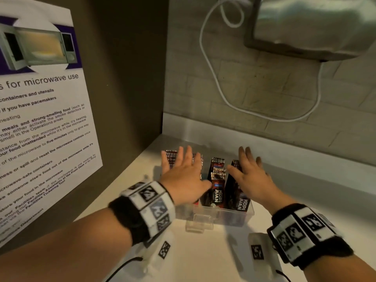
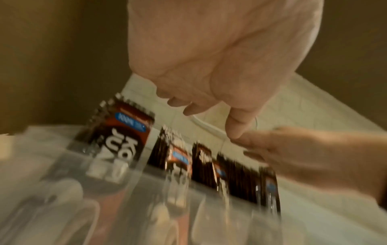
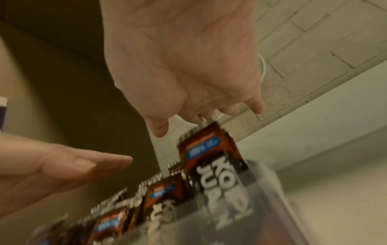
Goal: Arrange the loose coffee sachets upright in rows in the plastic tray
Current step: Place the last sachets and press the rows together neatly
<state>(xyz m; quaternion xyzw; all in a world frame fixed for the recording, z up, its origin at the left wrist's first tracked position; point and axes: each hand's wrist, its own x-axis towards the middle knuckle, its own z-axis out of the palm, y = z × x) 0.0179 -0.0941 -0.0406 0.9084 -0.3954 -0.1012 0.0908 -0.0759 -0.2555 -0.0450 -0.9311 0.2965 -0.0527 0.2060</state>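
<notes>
1. Progress: the task is judged nearly done. The Kopi Juan coffee sachets (image 1: 217, 176) are seen standing upright in rows inside the clear plastic tray (image 1: 223, 215); no loose sachet is seen on the white counter (image 1: 203, 257) beside the tray.
2. Left to do, as judged: the middle row looks uneven, with some sachets sitting lower than others; a little squaring up may be wanted.
3. Tray contents: at least three rows of dark red-brown sachets are made out, running from the tray's near wall toward its far end. The count cannot be told.
4. Left hand (image 1: 183, 176): spread flat over the tray's left row, fingers straight, nothing gripped.
5. Right hand (image 1: 251, 176): likewise spread over the tray's right row, fingers straight and apart, nothing held. Contact with the sachet tops cannot be confirmed for either hand.
</notes>
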